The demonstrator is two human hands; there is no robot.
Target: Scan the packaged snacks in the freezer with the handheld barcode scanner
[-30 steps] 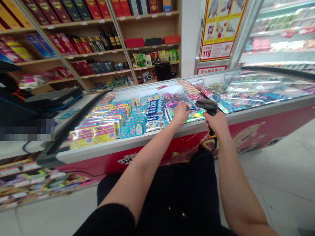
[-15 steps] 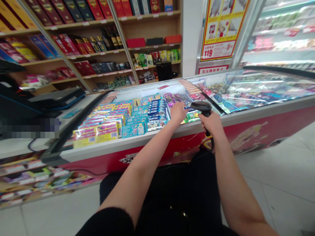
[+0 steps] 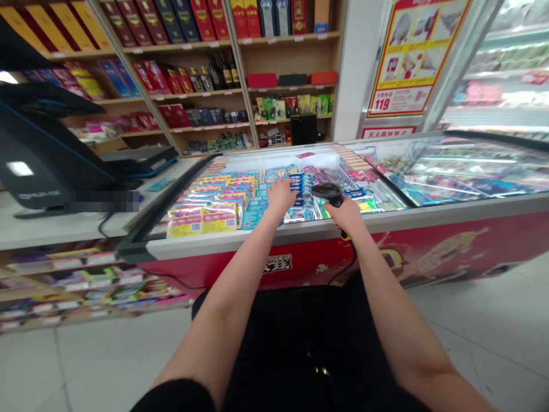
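My right hand (image 3: 348,216) is wrapped round the handle of a black barcode scanner (image 3: 326,190), whose head points left over the chest freezer (image 3: 309,228). A cable hangs from the scanner down the freezer's red front. My left hand (image 3: 281,196) is over the packets with its fingers apart and holds nothing that shows. Beneath and beside it are blue-and-white packets (image 3: 303,187) and light blue packets (image 3: 253,217). Yellow and pink packets (image 3: 219,218) stand in rows farther left. Whether my left fingertips touch a packet cannot be made out.
A black checkout machine (image 3: 43,154) stands on the white counter (image 3: 26,229) at the left. Wooden shelves (image 3: 291,39) with boxes and bottles rise behind the freezer. Glass lids (image 3: 463,166) cover its right part. A lit refrigerator (image 3: 493,86) is at the far right.
The view has swung left. My left hand has moved left from near the purple packets to the blue ones. My right hand and the scanner have also shifted left along the freezer.
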